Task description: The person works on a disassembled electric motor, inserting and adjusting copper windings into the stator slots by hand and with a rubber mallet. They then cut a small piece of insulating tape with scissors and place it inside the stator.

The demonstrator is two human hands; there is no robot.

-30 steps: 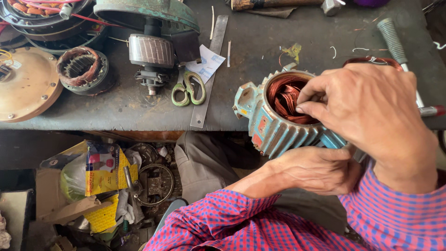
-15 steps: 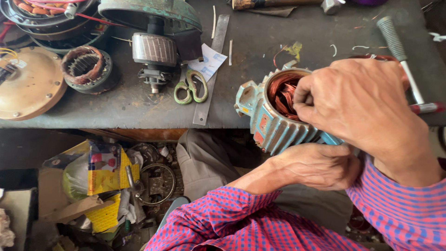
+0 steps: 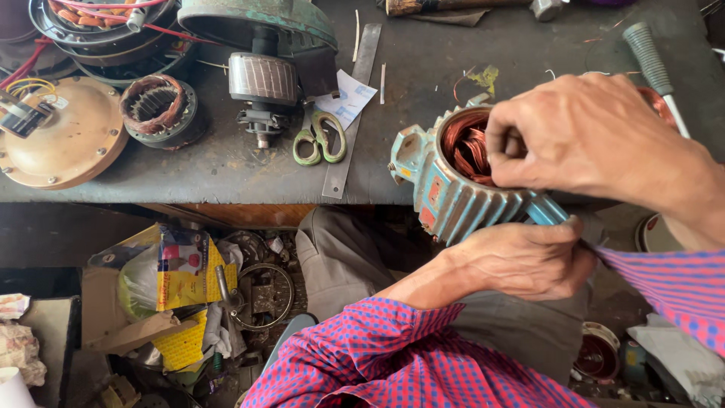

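Note:
A teal ribbed motor housing [image 3: 453, 200] leans over the front edge of the dark workbench [image 3: 226, 166], its open end facing up. Copper windings [image 3: 467, 147] fill the inside. My left hand [image 3: 529, 261] grips the housing from below, at its lower right side. My right hand [image 3: 596, 136] comes in from the right, over the opening, and its fingertips pinch into the copper windings. The far rim of the housing is hidden under that hand.
On the bench lie green-handled scissors [image 3: 321, 140], a steel ruler [image 3: 351, 113], a rotor with shaft [image 3: 263, 83], a small wound stator [image 3: 155, 106], a round brass-coloured cover [image 3: 64, 140] and a grey-handled tool [image 3: 651, 60]. Boxes, bags and metal parts [image 3: 181, 287] crowd the floor below.
My right hand has shifted slightly over the opening while its fingers work at the windings. My left hand keeps the same hold on the housing.

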